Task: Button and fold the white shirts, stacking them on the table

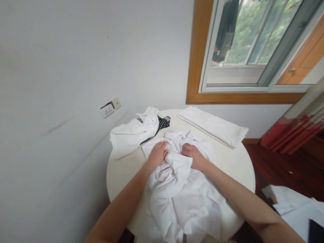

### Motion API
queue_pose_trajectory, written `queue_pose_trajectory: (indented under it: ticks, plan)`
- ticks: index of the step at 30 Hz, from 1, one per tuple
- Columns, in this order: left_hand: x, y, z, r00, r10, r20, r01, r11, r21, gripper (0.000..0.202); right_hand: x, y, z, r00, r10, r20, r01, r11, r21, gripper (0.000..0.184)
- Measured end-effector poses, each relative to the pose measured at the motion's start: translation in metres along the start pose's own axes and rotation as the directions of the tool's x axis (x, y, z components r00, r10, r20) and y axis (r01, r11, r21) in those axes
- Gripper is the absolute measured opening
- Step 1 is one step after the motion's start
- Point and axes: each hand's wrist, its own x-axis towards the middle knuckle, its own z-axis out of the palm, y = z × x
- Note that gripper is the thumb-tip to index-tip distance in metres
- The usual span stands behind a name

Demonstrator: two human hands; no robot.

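A crumpled white cloth (182, 189) spreads over the middle of the round table and hangs past its near edge. My left hand (158, 154) rests on the upper left part of this cloth, its fingers bent and closed on a fold. To the right, my right hand (194, 156) is closed with its fingers curled into the fabric, which partly covers them. A raised fold runs between both hands. Whether the cloth is a garment I cannot tell from its folds.
On the round white table (121, 179), a loose white cloth (134, 131) with a black striped piece (162, 125) lies back left. A flat folded white cloth (212, 125) lies back right. A wall socket (107, 110) is left; papers (296, 206) are at lower right.
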Motion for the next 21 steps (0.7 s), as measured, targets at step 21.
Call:
queue_pose_trajectory:
  ticks: [21]
  plan:
    - [-0.008, -0.008, 0.004, 0.996, -0.090, 0.010, 0.090, 0.996, 0.027, 0.051, -0.029, 0.103, -0.022, 0.673, 0.739, -0.029, -0.739, 0.670, -0.069, 0.034]
